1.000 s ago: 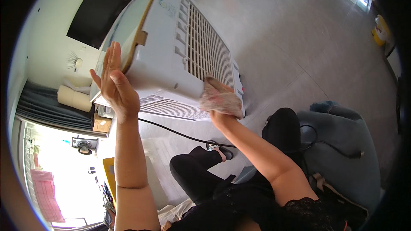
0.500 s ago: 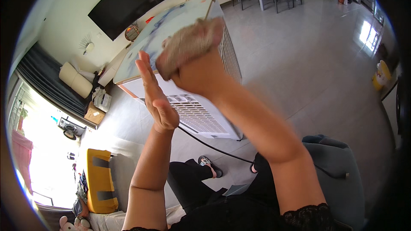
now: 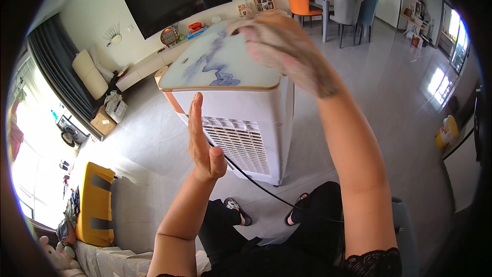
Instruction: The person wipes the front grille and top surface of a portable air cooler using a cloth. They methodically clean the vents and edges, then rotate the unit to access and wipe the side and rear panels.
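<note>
The right hand [image 3: 287, 51] presses a crumpled cloth [image 3: 266, 33] onto the air cooler [image 3: 241, 118] top, grip pinching it. The left hand [image 3: 202, 138] is flat, fingers together, against the cooler's front edge

Bright daylight fills the room, pouring in from the window [image 3: 28, 174] at far left, which is blown out to white, and from a second glaring window [image 3: 455, 25] at upper right that throws shiny reflections onto the grey floor [image 3: 410, 87]. The right hand [image 3: 282, 46] with its cloth is smeared by motion blur; the left hand [image 3: 202, 138] is sharp. Fisheye distortion bends straight edges, and a black vignette rings the frame
</note>
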### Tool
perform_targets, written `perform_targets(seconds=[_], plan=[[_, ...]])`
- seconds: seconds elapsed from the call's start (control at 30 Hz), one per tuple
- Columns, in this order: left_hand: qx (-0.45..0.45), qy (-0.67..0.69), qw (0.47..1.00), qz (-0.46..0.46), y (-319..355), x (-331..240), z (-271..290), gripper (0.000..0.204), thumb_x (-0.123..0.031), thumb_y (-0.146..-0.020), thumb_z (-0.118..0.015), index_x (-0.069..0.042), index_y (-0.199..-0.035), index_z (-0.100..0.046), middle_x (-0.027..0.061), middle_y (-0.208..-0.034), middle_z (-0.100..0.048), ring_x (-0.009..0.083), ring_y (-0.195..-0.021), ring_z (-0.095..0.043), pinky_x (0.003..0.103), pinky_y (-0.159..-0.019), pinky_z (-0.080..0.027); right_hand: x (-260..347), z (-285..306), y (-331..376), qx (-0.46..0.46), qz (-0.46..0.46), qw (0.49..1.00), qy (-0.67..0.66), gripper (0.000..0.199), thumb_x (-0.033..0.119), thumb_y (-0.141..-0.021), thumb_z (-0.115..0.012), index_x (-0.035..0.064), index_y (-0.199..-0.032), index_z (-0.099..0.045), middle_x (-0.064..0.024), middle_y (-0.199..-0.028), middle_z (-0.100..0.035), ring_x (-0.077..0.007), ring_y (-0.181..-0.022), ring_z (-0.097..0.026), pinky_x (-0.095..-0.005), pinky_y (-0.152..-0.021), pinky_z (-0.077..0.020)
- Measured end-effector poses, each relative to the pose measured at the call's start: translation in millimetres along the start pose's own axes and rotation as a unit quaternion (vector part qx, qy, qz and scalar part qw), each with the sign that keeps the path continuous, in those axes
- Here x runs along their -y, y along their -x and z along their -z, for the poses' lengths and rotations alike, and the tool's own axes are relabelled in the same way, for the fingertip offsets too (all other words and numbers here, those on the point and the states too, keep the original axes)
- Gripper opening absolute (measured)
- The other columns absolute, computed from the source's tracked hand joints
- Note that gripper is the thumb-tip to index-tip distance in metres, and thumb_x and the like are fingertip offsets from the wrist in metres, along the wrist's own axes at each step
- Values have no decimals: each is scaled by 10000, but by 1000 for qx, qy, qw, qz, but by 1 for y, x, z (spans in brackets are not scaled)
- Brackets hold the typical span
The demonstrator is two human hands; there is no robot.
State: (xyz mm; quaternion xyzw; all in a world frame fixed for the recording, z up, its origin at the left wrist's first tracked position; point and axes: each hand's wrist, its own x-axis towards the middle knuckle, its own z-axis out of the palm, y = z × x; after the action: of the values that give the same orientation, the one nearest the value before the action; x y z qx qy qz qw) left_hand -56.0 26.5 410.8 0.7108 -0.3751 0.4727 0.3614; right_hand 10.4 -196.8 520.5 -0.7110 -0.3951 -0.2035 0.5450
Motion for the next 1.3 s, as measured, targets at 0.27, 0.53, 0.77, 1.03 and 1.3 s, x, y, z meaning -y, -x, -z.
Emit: perform_targets(seconds=[0.27, 0.53, 0.77, 1.03, 1.3], plan=[[3, -73, 995, 67, 10, 4, 17, 752, -542, -1005, -280, 69, -1439, -337, 255, -1467, -391, 355, -1379, -371, 433, -1124, -282, 5, -34, 27, 85, 95, 951, 281, 282, -54, -752, -534, 85, -944, -687, -120, -1004, -668, -332, -980, -604, -419, -868, -480], [33, -101, 993, 46, 6, 13, 3, 568, -292, -950, -528, 13, -1414, -408, 259, -1468, -385, 401, -1378, -359, 515, -1131, -231, -19, -17, 133, -328, -31, 923, 197, 378, -72, -741, -520, 54, -1053, -693, -165, -1107, -655, -326, -1067, -593, -384, -926, -470], [112, -280, 951, 65, -6, 14, -38, 544, -235, -945, -528, -74, -1449, -401, 141, -1515, -371, 364, -1447, -232, 548, -1154, -41, -60, -95, 132, -336, 55, 877, 338, 454, 27, -764, -602, -15, -1216, -612, -215, -1159, -594, -375, -992, -549, -457, -912, -433], [105, -280, 953, 45, -5, 17, -37, 502, -220, -951, -515, -79, -1426, -431, 118, -1474, -432, 342, -1431, -276, 520, -1155, -54, -42, -65, 129, -368, 10, 901, 228, 299, 9, -757, -662, 47, -1053, -676, -134, -1059, -643, -329, -939, -584, -422, -882, -445], [58, -259, 964, 13, -12, 17, -45, 413, -169, -929, -563, -23, -1313, -517, 153, -1366, -527, 385, -1347, -383, 481, -1109, -264, -68, -75, 133, -379, -260, 878, -135, 173, 76, -779, -713, 13, -931, -658, -111, -900, -652, -237, -807, -646, -326, -725, -507]])
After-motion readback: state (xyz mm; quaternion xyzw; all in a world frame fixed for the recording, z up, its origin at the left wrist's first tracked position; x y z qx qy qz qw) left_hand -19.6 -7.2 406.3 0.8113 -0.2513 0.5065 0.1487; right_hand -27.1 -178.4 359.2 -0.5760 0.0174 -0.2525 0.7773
